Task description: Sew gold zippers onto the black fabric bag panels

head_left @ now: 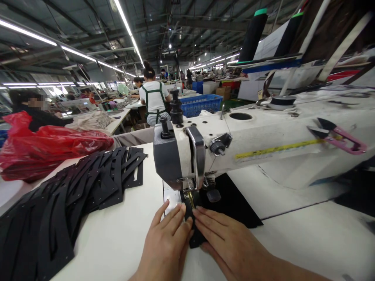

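Reaching in from the near side of the white table [117,246], the left hand [165,242] and the right hand [231,238] pressed down on a black piece [237,207], fingers stretched out and, as far as could be seen, wrapped round nothing. The piece lay between the table's near and far edges, partly beneath the head of the sewing machine [263,132]; one corner pointed toward the table's right edge. Its zip [191,199] ran lengthwise away from the person, the far end leaning slightly left. The broader black part spread to the right; whether the two were joined could not be told. It looked light and thin, bendable yet firm enough to lie flat, and perhaps apt to slide under a loose touch; flat fingertips along both sides of the zip, clear of the needle, seemed the surest hold. Along the table's left edge, reaching toward its far edge, a pile of black cut pieces [88,183] overlapped, many slotted. Pink-handled snips [327,125] and a yellow tape [269,150] lay against the machine's arm. Past the table's left edge bulged a red plastic bag [49,148]. Farther off were a blue basket [202,103] and a person in a white top [154,95].
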`<state>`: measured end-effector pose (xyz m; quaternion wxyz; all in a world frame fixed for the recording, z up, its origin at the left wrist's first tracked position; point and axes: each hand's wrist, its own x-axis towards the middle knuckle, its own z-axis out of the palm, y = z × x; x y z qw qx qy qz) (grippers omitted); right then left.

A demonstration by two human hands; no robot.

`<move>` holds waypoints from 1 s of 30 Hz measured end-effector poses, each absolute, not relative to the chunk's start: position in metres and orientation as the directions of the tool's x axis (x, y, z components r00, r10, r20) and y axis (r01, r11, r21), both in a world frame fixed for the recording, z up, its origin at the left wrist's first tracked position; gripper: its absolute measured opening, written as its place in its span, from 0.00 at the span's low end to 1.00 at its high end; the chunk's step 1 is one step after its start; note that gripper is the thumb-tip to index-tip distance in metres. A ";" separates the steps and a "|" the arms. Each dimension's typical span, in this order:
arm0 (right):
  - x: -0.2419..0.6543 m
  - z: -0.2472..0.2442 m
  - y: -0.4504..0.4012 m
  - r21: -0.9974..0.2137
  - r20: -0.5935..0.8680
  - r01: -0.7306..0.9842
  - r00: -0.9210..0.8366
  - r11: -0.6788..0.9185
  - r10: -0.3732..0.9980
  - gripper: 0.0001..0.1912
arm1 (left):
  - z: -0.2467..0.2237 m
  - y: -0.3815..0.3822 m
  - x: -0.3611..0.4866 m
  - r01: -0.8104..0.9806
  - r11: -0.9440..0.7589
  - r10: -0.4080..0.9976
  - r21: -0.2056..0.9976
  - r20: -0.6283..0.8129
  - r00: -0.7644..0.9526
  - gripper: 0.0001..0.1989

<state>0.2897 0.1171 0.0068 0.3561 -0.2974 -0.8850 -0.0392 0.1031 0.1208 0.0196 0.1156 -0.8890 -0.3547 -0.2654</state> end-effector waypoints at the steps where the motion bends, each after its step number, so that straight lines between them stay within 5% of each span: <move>1: 0.290 0.007 0.119 -0.139 0.652 0.554 -0.573 0.821 0.497 0.19 | 0.020 0.123 0.103 0.691 -0.722 0.567 -0.019 0.556 0.608 0.10; 15: 0.282 0.015 0.140 -0.154 0.650 0.575 -0.553 0.803 0.521 0.21 | 0.026 0.143 0.108 0.710 -0.703 0.611 0.048 0.551 0.568 0.11; 22: 0.285 0.006 0.139 0.000 0.705 0.636 -0.547 0.772 0.451 0.21 | 0.020 0.132 0.095 0.682 -0.731 0.563 -0.031 0.539 0.627 0.10; 30: 0.283 0.015 0.151 0.002 0.732 0.623 -0.534 0.782 0.423 0.23 | 0.022 0.141 0.096 0.663 -0.748 0.560 -0.008 0.528 0.638 0.11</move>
